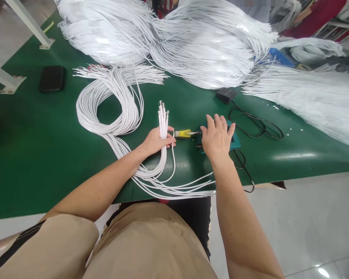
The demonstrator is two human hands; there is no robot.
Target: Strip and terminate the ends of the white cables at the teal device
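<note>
My left hand [158, 141] is closed around a bunch of white wires [163, 123], their stripped or metal-tipped ends pointing up and away from me. One wire stands apart from the bunch at my fingertips, its end close to the yellow tip [184, 133] of a small teal device [235, 140]. Whether that wire touches the tip I cannot tell. My right hand [218, 135] lies on top of the device with its fingers spread, covering much of it. Several more white wires run along the table edge below, their ends near my right forearm.
A looped white wire bundle [84, 102] lies at left on the green table [46, 155]. Large wire heaps [206, 46] fill the back and right. A black box [51, 78], a black adapter [226, 95] with its cable and metal posts [13, 83] stand around. A person in red [317, 17] is behind.
</note>
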